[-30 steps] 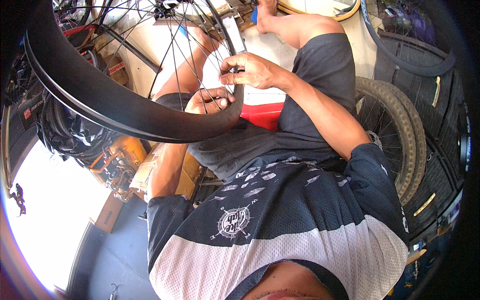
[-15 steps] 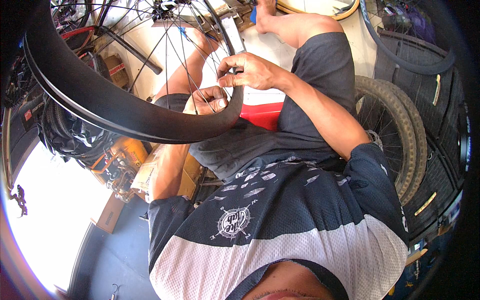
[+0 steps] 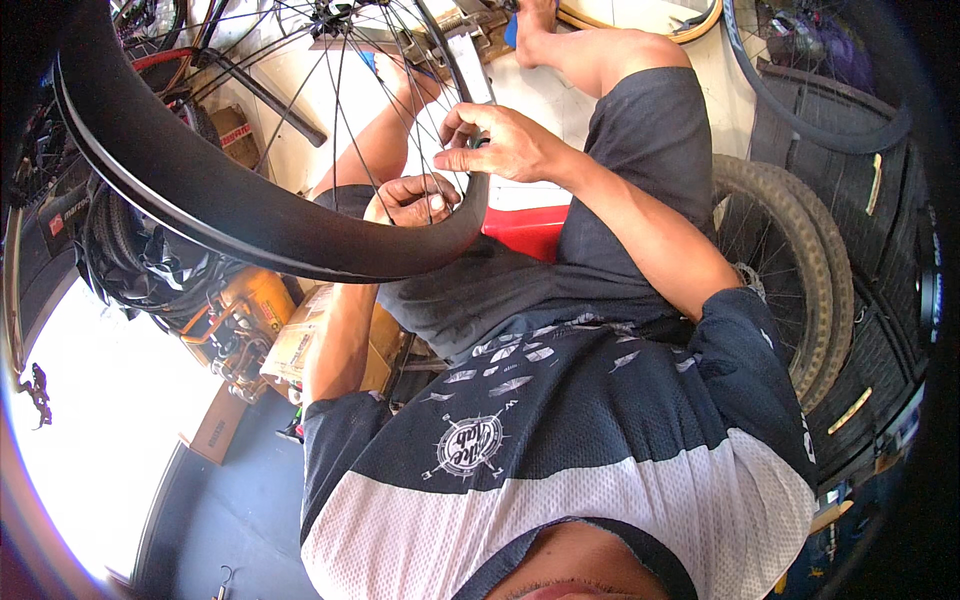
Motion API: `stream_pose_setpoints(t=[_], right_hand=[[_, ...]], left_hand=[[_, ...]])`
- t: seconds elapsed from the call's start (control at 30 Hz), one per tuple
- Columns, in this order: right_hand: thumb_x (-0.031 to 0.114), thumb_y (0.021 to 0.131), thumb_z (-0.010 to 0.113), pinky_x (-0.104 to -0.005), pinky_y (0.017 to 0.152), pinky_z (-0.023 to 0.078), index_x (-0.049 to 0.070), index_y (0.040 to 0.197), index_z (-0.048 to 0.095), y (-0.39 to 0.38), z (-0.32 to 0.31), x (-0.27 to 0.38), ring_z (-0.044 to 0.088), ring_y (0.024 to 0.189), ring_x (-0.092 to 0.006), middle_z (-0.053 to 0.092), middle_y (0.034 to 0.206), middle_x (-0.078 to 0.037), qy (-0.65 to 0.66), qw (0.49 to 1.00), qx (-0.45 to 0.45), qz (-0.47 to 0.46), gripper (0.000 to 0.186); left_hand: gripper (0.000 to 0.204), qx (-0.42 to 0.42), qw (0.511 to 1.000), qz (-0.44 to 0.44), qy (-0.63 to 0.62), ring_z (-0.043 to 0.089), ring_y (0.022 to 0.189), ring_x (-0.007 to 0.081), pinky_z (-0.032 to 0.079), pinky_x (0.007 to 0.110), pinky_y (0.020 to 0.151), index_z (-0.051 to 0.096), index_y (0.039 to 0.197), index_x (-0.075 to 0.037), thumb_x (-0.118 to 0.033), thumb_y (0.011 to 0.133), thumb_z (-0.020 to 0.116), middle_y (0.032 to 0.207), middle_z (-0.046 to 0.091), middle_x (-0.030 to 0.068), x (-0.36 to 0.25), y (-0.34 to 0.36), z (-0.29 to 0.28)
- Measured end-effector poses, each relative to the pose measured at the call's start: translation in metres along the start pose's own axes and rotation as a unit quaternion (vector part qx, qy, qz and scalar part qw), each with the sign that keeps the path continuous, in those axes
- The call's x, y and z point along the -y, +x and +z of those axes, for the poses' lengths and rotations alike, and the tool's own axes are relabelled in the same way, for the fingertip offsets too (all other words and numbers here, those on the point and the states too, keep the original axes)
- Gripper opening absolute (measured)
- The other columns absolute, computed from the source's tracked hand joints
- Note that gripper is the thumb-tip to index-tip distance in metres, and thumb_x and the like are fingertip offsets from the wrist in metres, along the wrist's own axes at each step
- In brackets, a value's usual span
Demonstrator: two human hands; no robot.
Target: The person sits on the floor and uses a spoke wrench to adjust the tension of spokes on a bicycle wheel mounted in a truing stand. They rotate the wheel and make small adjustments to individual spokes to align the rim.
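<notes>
A black deep-rimmed bicycle wheel [image 3: 290, 235] leans across the upper left, its thin dark spokes [image 3: 345, 110] running up to the hub [image 3: 335, 15]. My left hand [image 3: 412, 200] reaches under the rim and comes up among the spokes, fingers curled and closed at the rim's inner edge. What its fingertips pinch is too small to make out. My right hand [image 3: 505, 143] lies over the rim's right side, fingers bent and thumb stretched toward the spokes, gripping the wheel there. A small gap shows between thumb and forefinger.
A red seat [image 3: 525, 232] shows between my thighs. Knobby tyres on wheels [image 3: 815, 270] stand at the right beside a dark slatted mat [image 3: 850, 200]. Left of me are a cardboard box [image 3: 310, 340], an orange machine [image 3: 240, 310] and black bagged items [image 3: 135, 245]. Bike parts crowd the upper left.
The wheel has shifted slightly, its rim tipping a little to the right and up. My left fingers have shifted slightly by the spokes; my right hand stays nearly in place.
</notes>
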State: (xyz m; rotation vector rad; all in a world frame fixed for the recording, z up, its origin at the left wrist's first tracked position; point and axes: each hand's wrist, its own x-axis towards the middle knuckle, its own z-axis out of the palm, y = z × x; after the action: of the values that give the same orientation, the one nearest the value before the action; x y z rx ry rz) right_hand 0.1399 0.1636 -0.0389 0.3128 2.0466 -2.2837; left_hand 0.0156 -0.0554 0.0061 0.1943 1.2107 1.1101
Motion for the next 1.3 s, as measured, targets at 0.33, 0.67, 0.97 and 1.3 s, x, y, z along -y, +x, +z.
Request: stream_pose_setpoints(t=[0.33, 0.67, 0.97, 1.3], right_hand=[[0.044, 0.094, 0.074, -0.0363, 0.081, 0.053, 0.000, 0.109, 0.068, 0.004, 0.005, -0.005, 0.068, 0.090, -0.0225, 0.073, 0.095, -0.013, 0.035, 0.999, 0.036, -0.003, 0.047], [0.035, 0.101, 0.067, -0.0368, 0.084, 0.051, 0.000, 0.108, 0.068, 0.002, 0.011, -0.001, 0.066, 0.090, -0.0180, 0.072, 0.093, -0.012, 0.020, 0.998, 0.056, -0.011, 0.036], [0.032, 0.103, 0.065, -0.0318, 0.078, 0.050, 0.000, 0.105, 0.069, 0.006, 0.012, -0.007, 0.063, 0.083, -0.0138, 0.070, 0.087, -0.009, 0.051, 0.997, 0.008, -0.053, 0.032], [0.030, 0.100, 0.066, -0.0367, 0.068, 0.051, -0.001, 0.103, 0.069, 0.005, 0.007, -0.008, 0.067, 0.074, -0.0218, 0.070, 0.082, -0.014, 0.008, 0.999, -0.012, -0.042, 0.032]], left_hand=[[0.024, 0.056, 0.994, 0.095, 0.012, 0.056, 0.088, 0.0134, 0.046, 0.029, 0.082, 0.066, 0.094, -0.002, -0.023, 0.095, 0.076, 0.096, 0.060, 0.0038, 0.000, 0.006, 0.010], [0.024, -0.018, 0.988, 0.131, 0.074, 0.053, 0.080, 0.0096, 0.043, 0.026, 0.073, 0.063, 0.092, -0.005, -0.025, 0.099, 0.072, 0.087, 0.059, -0.0004, 0.004, 0.001, 0.022], [0.020, -0.065, 0.973, 0.181, 0.128, 0.050, 0.076, 0.0047, 0.041, 0.024, 0.069, 0.062, 0.095, -0.006, -0.024, 0.105, 0.065, 0.080, 0.054, -0.0057, 0.005, 0.007, 0.032], [0.024, 0.081, 0.993, 0.075, 0.034, 0.054, 0.084, 0.0106, 0.043, 0.024, 0.076, 0.063, 0.099, -0.002, -0.025, 0.099, 0.071, 0.097, 0.057, 0.0026, -0.009, 0.009, 0.011]])
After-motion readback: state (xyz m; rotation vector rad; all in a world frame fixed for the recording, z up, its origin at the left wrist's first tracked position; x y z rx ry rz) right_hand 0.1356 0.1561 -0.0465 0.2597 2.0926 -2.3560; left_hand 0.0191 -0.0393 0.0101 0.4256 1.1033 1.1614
